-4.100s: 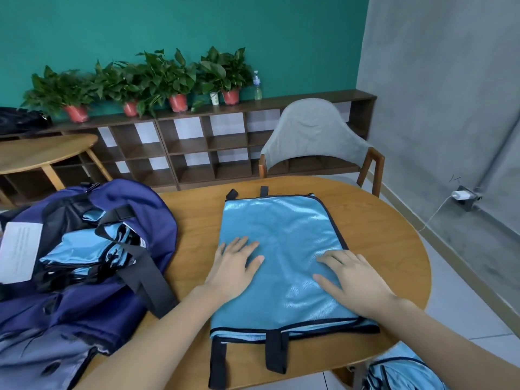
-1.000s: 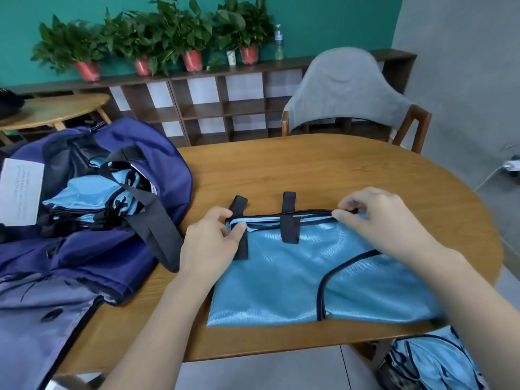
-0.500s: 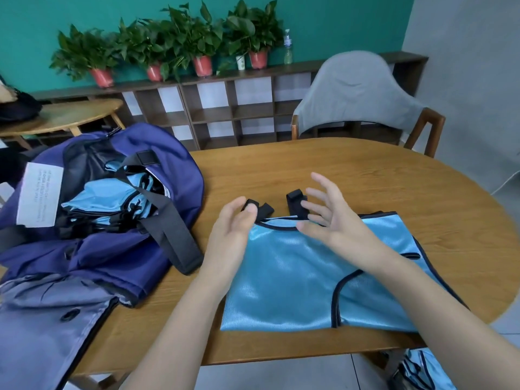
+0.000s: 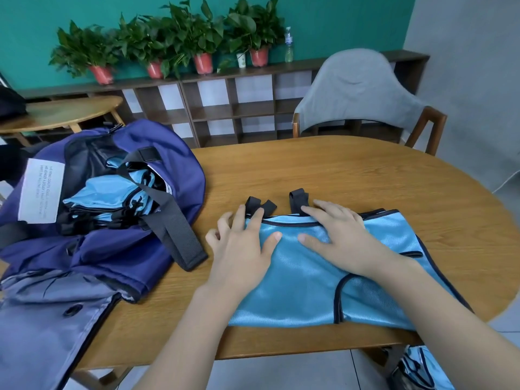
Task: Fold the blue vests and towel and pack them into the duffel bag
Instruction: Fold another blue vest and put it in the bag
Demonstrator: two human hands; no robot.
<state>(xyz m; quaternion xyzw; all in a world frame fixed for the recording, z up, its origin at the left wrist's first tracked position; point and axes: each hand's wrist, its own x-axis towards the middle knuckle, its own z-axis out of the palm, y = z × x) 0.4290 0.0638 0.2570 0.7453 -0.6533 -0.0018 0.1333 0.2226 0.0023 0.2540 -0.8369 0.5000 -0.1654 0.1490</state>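
Fingers of both hands lie spread and flat, gripping nothing, the left hand (image 4: 242, 249) on the near-left end of the blue vest (image 4: 306, 280) whose long axis runs left-right across the table (image 4: 351, 170), the right hand (image 4: 342, 239) pressing mid-vest, duffel bag (image 4: 112, 209) nearer the left hand.

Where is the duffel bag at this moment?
In the head view, the duffel bag lies open on the left part of the wooden table, beside the left hand, with folded blue vests inside.
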